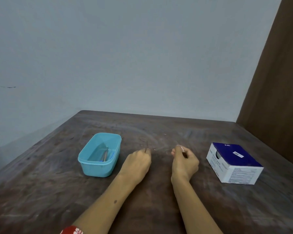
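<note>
left hand (139, 160) pinches thin dark sliver (146, 149), right hand (184, 160) pinches pale-tipped stick (182, 149); tub (85, 163) just left of left hand, box (235, 157) off right.

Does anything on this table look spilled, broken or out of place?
Nothing spilled or broken. Only the table bears pale, chalky smears. The blue tub and the box stand upright. The left hand and right hand each pinch a thin item.

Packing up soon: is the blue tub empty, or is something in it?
Not empty. The blue tub has no lid on, and a few flat packets lean inside it.
</note>
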The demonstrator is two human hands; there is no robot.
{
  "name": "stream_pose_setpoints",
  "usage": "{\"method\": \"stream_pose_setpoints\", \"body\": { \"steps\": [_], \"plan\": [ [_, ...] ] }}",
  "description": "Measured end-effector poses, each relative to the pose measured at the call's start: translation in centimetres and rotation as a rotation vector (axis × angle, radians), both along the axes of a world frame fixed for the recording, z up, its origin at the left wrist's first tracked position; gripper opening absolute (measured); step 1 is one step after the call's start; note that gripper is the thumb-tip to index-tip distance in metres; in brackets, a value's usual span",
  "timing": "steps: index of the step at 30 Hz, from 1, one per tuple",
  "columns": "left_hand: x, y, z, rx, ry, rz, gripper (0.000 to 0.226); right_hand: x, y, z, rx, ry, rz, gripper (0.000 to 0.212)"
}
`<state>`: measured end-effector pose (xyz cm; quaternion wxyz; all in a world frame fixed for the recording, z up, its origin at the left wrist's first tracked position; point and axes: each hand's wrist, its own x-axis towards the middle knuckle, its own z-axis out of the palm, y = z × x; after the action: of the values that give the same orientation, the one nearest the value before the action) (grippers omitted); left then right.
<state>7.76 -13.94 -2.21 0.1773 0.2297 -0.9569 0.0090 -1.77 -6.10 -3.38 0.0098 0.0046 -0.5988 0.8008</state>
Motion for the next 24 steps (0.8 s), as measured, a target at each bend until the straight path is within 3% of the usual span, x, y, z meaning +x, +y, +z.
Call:
{"method": "stream_pose_setpoints", "body": {
  "steps": [4, 7, 10, 15, 21, 24],
  "plan": [
    [0.5, -0.3, 0.1, 0.295, 0.434, 0.023, 0.016, -1.0, -1.0, 0.1, 0.023, 0.017, 0.017, 0.018],
    [0.5, -0.2, 0.1, 0.491, 0.636, 0.032, 0.022, -1.7, -2.1, -0.3, 0.109, 0.073, 0.054, 0.014],
    [0.2, -0.4, -0.7, 0.627, 0.649, -0.001, 0.011, -1.9, -2.8, -0.5, 0.138, 0.120, 0.113, 0.015],
    [-0.1, -0.6, -1.3, 0.781, 0.670, 0.007, 0.018, -2.1, -2.7, -0.8, -0.021, 0.087, 0.240, 0.018],
    [-0.1, -0.3, -1.2, 0.778, 0.643, -0.003, 0.024, -1.3, -2.5, -0.4, -0.079, 0.015, 0.388, 0.017],
    [0.0, -0.4, -1.1, 0.763, 0.622, 0.036, 0.039, -1.0, -2.3, -0.3, -0.104, 0.019, 0.407, 0.017]
  ]
}}
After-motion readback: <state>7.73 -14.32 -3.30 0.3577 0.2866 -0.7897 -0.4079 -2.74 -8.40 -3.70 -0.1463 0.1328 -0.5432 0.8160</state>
